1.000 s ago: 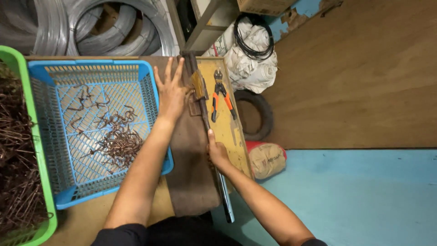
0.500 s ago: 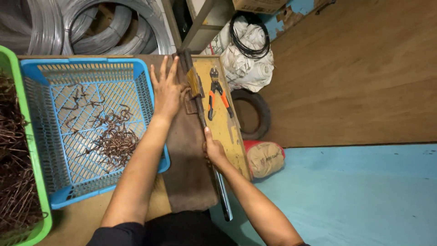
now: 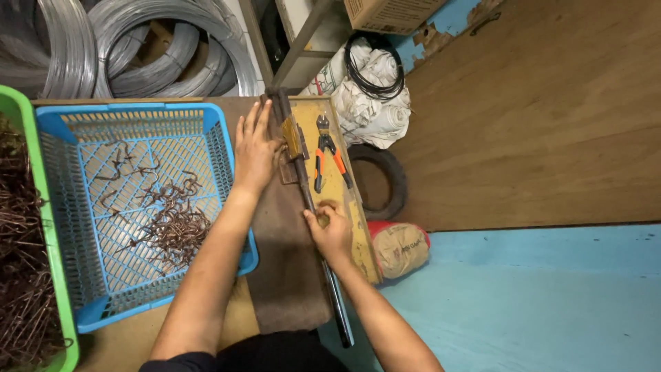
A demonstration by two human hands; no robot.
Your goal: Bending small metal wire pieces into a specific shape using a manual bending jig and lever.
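Dark steel, long and narrow: the lever bar (image 3: pixel 313 220) runs from the top of my bench down toward me, its far end by the coils of wire and its shiny handle end sticking out past the bench edge near my lap. Its long axis lies almost straight away from me, leaning slightly left at the far end. It sits between the brown mat (image 3: pixel 286 275) and the yellow board (image 3: pixel 344 200). My right hand (image 3: pixel 332 231) is curled around the bar partway along, fingers pressed together and closed on it. My left hand (image 3: pixel 256 146) lies flat at the bar's far part, fingers spread, the thumb against a small brass-coloured block (image 3: pixel 292 136) there. Orange-handled pliers (image 3: pixel 326 153) rest on the yellow board, and the blue basket (image 3: pixel 131 207) of bent rusty hooks sits just left.
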